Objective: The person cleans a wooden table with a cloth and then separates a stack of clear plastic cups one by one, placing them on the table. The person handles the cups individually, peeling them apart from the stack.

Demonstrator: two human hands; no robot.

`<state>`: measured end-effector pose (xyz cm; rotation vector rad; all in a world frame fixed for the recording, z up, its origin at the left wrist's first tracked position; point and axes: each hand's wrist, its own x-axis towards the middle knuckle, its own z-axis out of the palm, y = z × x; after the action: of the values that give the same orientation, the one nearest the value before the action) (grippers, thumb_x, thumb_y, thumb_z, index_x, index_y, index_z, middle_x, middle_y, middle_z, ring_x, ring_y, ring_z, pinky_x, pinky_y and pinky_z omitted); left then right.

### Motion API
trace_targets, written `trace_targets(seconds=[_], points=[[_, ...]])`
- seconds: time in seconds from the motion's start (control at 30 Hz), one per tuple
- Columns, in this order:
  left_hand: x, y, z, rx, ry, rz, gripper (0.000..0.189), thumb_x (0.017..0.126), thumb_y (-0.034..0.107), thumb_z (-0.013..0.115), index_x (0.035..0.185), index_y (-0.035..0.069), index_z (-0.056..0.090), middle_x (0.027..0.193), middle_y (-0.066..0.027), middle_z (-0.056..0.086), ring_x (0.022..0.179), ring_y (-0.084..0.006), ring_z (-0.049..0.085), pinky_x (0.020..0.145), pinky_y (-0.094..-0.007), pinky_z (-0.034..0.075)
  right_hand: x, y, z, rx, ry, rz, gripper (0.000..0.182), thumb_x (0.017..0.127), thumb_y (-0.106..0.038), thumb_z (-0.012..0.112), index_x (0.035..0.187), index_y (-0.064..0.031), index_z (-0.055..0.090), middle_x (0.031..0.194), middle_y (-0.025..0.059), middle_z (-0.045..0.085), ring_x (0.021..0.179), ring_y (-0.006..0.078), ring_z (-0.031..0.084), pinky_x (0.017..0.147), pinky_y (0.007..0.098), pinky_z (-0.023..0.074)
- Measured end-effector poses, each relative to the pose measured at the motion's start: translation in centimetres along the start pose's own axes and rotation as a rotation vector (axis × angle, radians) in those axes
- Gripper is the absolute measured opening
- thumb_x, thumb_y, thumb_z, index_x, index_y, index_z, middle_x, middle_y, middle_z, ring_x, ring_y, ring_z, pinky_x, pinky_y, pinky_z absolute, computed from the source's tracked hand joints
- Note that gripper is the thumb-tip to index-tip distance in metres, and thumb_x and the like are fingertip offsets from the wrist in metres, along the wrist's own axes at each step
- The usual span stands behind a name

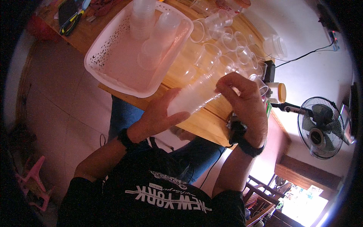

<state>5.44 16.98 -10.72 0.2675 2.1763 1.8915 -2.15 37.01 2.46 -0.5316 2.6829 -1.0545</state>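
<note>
My left hand (158, 115) grips the base end of a stack of nested clear plastic cups (192, 95), which lies tilted up to the right above the wooden table. At the rim end of that stack, the fingers of my right hand (241, 95) are pinched together at the outermost cup's edge; whether they hold it is hard to tell. Beyond the hands, many loose clear plastic cups (208, 55) lie in a heap. A pink plastic basket (119, 90) with a perforated wall holds several stacks of cups (141, 22), to the left of the heap.
Yellow-and-black pliers (74, 22) lie at the wooden table's (202, 129) far left. A jar with a yellow lid (276, 92) and a black box (268, 71) stand at the right edge. A fan (320, 127) is farther right; a black cable (303, 56) runs along the wall.
</note>
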Motion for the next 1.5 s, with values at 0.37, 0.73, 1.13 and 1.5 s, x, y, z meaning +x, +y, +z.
trace_targets(seconds=[0.37, 0.73, 1.13, 1.5], points=[[0.1, -0.4, 0.2, 0.035, 0.024, 0.052, 0.068, 0.086, 0.036, 0.067, 0.134, -0.003, 0.04, 0.122, -0.0224, 0.055, 0.113, -0.0315, 0.056, 0.096, -0.0402, 0.044, 3.1, 2.5, -0.7, 0.07, 0.575, -0.051, 0.014, 0.092, -0.009, 0.059, 0.102, 0.0003, 0.063, 0.094, 0.0125, 0.068, 0.089, 0.0178, 0.065, 0.077, 0.0284, 0.0508], [0.0, -0.2, 0.1, 0.044, 0.015, 0.01, 0.067, 0.085, 0.035, 0.068, 0.132, -0.004, 0.041, 0.12, -0.0231, 0.056, 0.11, -0.0325, 0.057, 0.094, -0.0408, 0.045, -0.2, 0.6, 0.6, -0.01, -0.061, 0.098, 0.028, 0.093, -0.021, 0.06, 0.113, -0.0013, 0.063, 0.101, 0.0176, 0.069, 0.095, 0.0273, 0.066, 0.082, 0.0349, 0.0514], [0.0, -0.1, 0.1, 0.034, 0.02, 0.023, 0.066, 0.084, 0.035, 0.069, 0.132, -0.002, 0.041, 0.117, -0.0222, 0.058, 0.107, -0.0317, 0.059, 0.09, -0.0401, 0.048, 0.0, 0.4, 1.1, -0.074, -0.071, 0.032, 0.01, 0.087, -0.011, 0.062, 0.089, -0.0012, 0.06, 0.078, 0.0109, 0.065, 0.075, 0.0216, 0.063, 0.068, 0.0323, 0.0497], [0.1, -0.7, 0.3, 0.033, 0.046, 0.093, 0.068, 0.084, 0.032, 0.069, 0.134, -0.004, 0.04, 0.123, -0.0246, 0.055, 0.113, -0.0328, 0.057, 0.095, -0.0405, 0.046, 1.5, 1.4, -0.8, 0.16, 0.385, 0.054, 0.011, 0.086, -0.009, 0.066, 0.086, 0.0017, 0.062, 0.075, 0.0063, 0.065, 0.071, 0.0117, 0.06, 0.064, 0.0278, 0.0489]])
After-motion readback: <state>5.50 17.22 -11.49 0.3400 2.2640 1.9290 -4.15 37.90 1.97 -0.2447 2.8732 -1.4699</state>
